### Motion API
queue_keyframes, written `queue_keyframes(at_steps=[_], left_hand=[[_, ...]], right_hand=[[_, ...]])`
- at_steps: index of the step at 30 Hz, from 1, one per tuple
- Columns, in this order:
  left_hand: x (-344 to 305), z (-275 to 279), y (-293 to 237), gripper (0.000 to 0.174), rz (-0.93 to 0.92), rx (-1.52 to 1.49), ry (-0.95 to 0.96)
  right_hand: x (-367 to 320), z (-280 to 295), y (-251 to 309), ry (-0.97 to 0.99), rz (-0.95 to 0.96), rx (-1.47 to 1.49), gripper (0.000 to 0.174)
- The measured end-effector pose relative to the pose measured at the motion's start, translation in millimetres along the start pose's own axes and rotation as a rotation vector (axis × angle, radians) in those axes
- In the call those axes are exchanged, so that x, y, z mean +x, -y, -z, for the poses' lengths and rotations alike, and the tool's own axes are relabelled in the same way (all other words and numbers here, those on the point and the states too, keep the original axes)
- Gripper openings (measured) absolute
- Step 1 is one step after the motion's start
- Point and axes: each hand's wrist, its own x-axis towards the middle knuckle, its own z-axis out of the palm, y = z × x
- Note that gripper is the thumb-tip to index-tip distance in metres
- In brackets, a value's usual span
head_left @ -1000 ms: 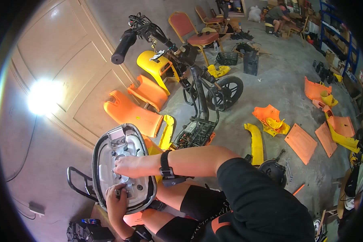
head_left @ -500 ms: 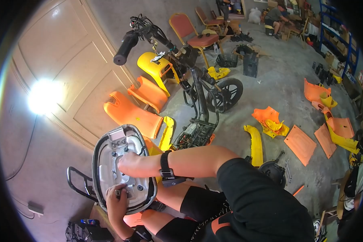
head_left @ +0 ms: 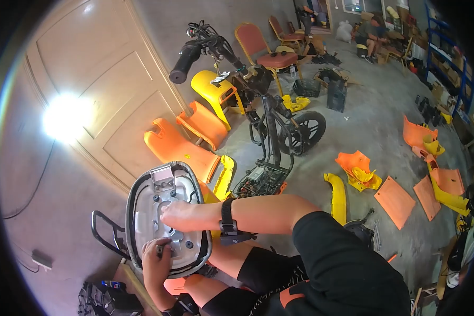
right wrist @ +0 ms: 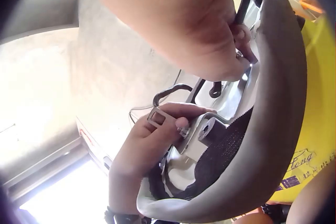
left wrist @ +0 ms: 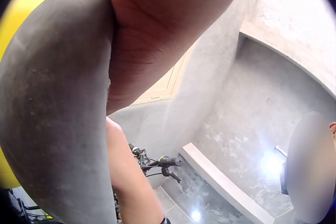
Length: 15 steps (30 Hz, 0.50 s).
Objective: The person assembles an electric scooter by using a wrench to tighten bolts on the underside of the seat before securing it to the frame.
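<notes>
An upturned grey seat (head_left: 142, 225), its pale underside showing, rests by the person's legs in the head view. The right hand (head_left: 177, 216) bends over the middle of the underside; in the right wrist view the right hand (right wrist: 210, 40) grips a dark ring-ended wrench (right wrist: 245, 1) low against the seat (right wrist: 278, 92). Lower on the seat, the left hand (head_left: 157, 259) pinches a small metal bracket (right wrist: 156, 118), beside a bolt (right wrist: 182, 130). The left wrist view shows the left hand (left wrist: 152, 35) at the seat's edge (left wrist: 58, 103), its fingertips hidden.
A stripped scooter frame (head_left: 271, 137) stands beyond the seat. Orange panels (head_left: 179, 150) lean near the door (head_left: 105, 89). More orange panels (head_left: 395, 203) and a yellow strip (head_left: 336, 197) lie on the floor. A black bag (head_left: 118, 303) sits at lower left.
The right hand has shifted slightly up and right over the seat's underside. The left hand keeps its place on the seat. The whole head view has shifted a little.
</notes>
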Motion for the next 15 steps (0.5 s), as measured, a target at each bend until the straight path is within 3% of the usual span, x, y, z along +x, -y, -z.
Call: queue_keyframes(at_steps=[1, 3, 8, 10, 12, 15], left_hand=[[-0.3, 0.4, -1.0, 0.018, -0.003, -0.005, -0.002], [0.2, 0.1, 0.7, 0.018, -0.018, -0.004, -0.005], [-0.8, -0.3, 2.7, 0.018, -0.052, 0.012, -0.023], [0.1, -0.8, 1.4, 0.018, -0.064, 0.015, -0.033], [1.0, 1.7, -3.2, 0.018, -0.061, 0.011, -0.059], [-1.5, 5.1, -10.9, 0.019, -0.052, 0.021, -0.055]], right_hand=[[-0.8, -3.3, -0.8, 0.004, 0.005, -0.001, 0.011], [-2.1, -12.5, -4.8, -0.189, 0.026, 0.031, 0.01], [-2.0, -12.0, -3.1, -0.094, 0.017, 0.047, 0.014], [0.8, -16.3, -6.7, -0.1, 0.003, 0.111, 0.024], [-0.3, -14.3, -10.0, -0.123, 0.057, 0.098, 0.024], [2.3, -0.5, -7.3, -0.012, -0.031, 0.155, 0.02]])
